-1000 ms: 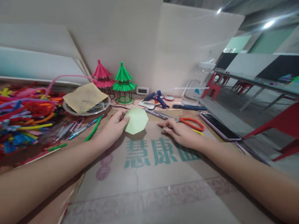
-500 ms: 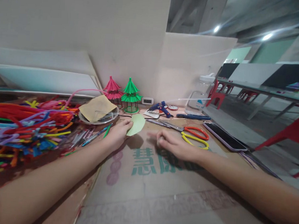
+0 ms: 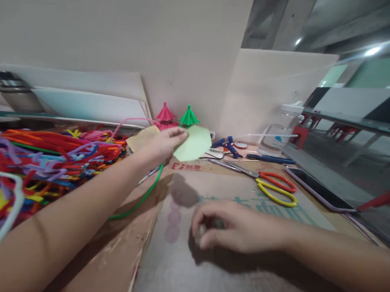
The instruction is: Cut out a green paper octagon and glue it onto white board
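Note:
Between the thumb and fingers of my left hand (image 3: 172,140) is a pale green piece of paper (image 3: 193,144), raised above the board and partly in front of a green pipe-cleaner pagoda (image 3: 189,115). A pink pagoda (image 3: 165,114) stands beside it. My right hand (image 3: 230,227) is curled low over the printed cardboard (image 3: 164,265); its fingers are closed, and what they may hold I cannot make out. Beyond my right hand lie scissors (image 3: 277,189) with one orange and one yellow handle. A green pipe cleaner (image 3: 147,191) curves out beside my left forearm.
Bundled colourful pipe cleaners (image 3: 61,157) fill the left side. A blue glue gun (image 3: 227,145), a dark blue cutter (image 3: 270,159), a clear jug (image 3: 279,132) and a phone (image 3: 319,188) lie or stand at the back and right. Tan paper (image 3: 142,139) is partly behind my left hand.
My left hand has lifted the green paper up and slightly right. The right hand has come down closer to me. The view has turned left, bringing a dark-lidded bottle into sight.

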The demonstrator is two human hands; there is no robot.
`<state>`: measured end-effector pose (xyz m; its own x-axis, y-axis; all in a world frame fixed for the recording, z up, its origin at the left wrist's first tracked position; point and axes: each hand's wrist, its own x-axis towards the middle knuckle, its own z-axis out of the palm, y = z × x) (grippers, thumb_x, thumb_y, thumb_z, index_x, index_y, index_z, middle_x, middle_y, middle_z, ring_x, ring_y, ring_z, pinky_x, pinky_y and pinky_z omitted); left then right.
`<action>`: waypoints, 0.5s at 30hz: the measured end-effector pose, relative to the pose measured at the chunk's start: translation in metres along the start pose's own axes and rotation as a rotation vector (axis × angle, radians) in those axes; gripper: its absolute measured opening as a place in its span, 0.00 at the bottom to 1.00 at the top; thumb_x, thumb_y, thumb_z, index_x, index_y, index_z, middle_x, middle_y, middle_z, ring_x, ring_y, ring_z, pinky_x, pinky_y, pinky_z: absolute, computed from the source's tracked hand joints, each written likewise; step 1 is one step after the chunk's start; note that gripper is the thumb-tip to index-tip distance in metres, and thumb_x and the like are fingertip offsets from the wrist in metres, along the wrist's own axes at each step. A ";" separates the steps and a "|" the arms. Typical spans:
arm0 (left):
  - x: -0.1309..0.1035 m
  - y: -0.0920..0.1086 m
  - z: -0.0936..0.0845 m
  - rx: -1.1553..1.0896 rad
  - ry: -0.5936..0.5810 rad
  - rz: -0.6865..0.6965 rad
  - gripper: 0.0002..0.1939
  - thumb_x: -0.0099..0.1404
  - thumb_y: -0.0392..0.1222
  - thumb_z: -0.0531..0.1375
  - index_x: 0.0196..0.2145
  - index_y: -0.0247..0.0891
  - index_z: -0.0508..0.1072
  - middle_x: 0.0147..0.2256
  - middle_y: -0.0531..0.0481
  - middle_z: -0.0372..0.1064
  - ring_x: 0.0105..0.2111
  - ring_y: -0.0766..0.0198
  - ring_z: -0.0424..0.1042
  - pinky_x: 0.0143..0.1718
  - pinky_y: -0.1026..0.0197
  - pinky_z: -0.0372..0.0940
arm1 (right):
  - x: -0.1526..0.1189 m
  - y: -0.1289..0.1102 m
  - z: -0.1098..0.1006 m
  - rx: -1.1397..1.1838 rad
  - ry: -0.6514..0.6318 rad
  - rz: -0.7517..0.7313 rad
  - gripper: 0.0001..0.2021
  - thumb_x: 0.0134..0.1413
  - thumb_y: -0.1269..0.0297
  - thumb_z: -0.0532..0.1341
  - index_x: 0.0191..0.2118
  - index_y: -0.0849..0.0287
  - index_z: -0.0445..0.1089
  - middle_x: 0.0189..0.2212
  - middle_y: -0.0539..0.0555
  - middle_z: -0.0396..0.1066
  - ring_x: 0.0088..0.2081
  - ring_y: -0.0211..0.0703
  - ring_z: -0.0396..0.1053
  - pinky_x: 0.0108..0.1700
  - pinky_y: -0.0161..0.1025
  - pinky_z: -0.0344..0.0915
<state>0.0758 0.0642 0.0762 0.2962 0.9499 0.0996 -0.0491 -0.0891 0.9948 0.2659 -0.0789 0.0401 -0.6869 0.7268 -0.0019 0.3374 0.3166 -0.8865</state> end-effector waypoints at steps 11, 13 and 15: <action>-0.029 0.053 -0.014 0.024 -0.096 0.349 0.11 0.66 0.46 0.65 0.38 0.37 0.71 0.30 0.54 0.71 0.27 0.68 0.71 0.29 0.68 0.65 | 0.179 0.010 0.013 -0.106 0.286 -0.011 0.05 0.54 0.73 0.65 0.31 0.62 0.79 0.27 0.53 0.78 0.31 0.41 0.72 0.37 0.35 0.66; -0.030 0.051 -0.015 0.126 -0.097 0.408 0.10 0.67 0.46 0.63 0.38 0.37 0.71 0.30 0.54 0.70 0.27 0.68 0.69 0.29 0.68 0.64 | 0.170 0.008 0.009 -0.042 0.325 -0.015 0.08 0.59 0.70 0.61 0.35 0.62 0.79 0.29 0.54 0.79 0.30 0.41 0.72 0.37 0.37 0.68; -0.034 0.052 -0.016 0.280 -0.076 0.504 0.09 0.69 0.46 0.61 0.37 0.37 0.70 0.29 0.54 0.68 0.27 0.68 0.68 0.28 0.68 0.62 | 0.149 0.005 -0.008 0.043 0.368 -0.027 0.16 0.67 0.61 0.54 0.41 0.63 0.77 0.30 0.57 0.79 0.28 0.42 0.73 0.35 0.39 0.71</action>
<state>0.0483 0.0321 0.1241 0.3699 0.7467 0.5529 0.0497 -0.6101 0.7908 0.1701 0.0354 0.0393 -0.4150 0.8916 0.1810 0.2902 0.3183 -0.9025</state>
